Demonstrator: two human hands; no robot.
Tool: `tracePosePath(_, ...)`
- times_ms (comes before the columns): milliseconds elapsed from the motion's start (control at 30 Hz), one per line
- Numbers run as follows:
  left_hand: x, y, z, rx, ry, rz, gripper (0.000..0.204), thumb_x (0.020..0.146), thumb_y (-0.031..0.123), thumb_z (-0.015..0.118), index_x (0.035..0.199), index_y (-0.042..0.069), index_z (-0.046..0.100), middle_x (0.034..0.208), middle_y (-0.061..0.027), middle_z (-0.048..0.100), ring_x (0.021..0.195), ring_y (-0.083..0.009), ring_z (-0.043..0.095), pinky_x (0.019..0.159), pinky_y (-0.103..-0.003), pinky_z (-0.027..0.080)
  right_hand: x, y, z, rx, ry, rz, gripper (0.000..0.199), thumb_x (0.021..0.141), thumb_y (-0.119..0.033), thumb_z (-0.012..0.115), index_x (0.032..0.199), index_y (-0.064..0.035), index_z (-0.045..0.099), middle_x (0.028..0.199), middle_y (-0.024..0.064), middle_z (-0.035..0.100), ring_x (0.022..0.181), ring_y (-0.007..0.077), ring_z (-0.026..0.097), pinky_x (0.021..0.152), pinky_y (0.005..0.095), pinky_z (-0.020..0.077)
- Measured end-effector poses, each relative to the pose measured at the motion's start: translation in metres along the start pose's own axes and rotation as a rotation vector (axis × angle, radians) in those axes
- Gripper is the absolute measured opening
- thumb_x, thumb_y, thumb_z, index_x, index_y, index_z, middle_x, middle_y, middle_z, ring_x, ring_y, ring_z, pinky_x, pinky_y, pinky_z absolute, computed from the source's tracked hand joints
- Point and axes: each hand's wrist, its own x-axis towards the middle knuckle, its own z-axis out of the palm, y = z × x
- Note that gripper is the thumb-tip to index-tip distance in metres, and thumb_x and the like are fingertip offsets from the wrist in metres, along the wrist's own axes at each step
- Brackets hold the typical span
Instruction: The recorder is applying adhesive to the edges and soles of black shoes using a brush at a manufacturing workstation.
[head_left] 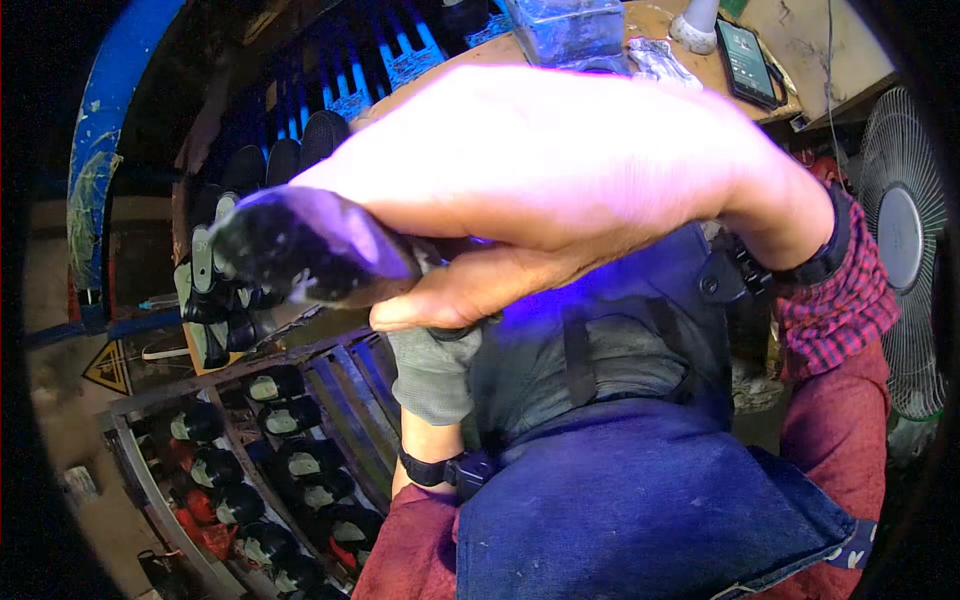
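Observation:
My right hand (560,170), bare and brightly lit, reaches across the upper middle. Its thumb and fingers close on a glossy black rounded piece (310,245), which points left and has a pale violet sheen. What kind of thing it is I cannot make out. Below it, my left hand (432,375) wears a grey knitted glove; its fingers are hidden behind my right hand. Whether the left hand also touches the black piece does not show.
At lower left a metal rack (150,470) bears several shoe-like black and pale pieces. More dark shoes (210,290) stand at left, beside a blue post (95,180). A phone (750,62) and a clear plastic box (568,30) lie on the table at the back. A fan (900,240) stands right.

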Motion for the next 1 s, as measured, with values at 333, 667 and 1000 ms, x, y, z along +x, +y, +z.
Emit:
tracePosePath(333,0.006,0.053,0.001,1.009,-0.188,0.683,0.041,0.095,0.023,0.061,0.129,0.002,0.052,0.112,-0.0099,0.067,0.106,-0.0227,0.062,0.096,-0.036,0.047,-0.006,0.012,-0.016,0.161,-0.036,-0.074,0.025,0.089,-0.025,0.066,0.096,-0.0024,0.058,0.084,0.0143,0.061,0.079,0.0297,0.062,0.072,0.0408,0.0492)
tracePosePath(667,0.010,0.094,0.027,0.269,-0.215,0.006,0.043,0.096,0.019,0.056,0.135,0.002,0.049,0.104,-0.0098,0.064,0.087,-0.0156,0.062,0.072,-0.030,0.051,-0.030,0.032,-0.015,0.144,0.271,0.240,0.023,0.090,-0.025,0.064,0.099,-0.0044,0.061,0.091,0.0103,0.064,0.085,0.0226,0.064,0.077,0.0372,0.0506)
tracePosePath(1000,-0.011,0.071,0.035,-0.116,0.093,-0.206,0.069,0.089,0.010,0.072,0.141,-0.002,0.028,0.117,-0.0084,0.058,0.101,-0.0135,0.059,0.091,-0.030,0.049,-0.067,0.066,0.016,0.337,0.929,0.876,0.019,0.099,-0.021,0.060,0.104,-0.0027,0.059,0.084,0.0052,0.066,0.066,0.0095,0.059,0.060,0.0234,0.0481)
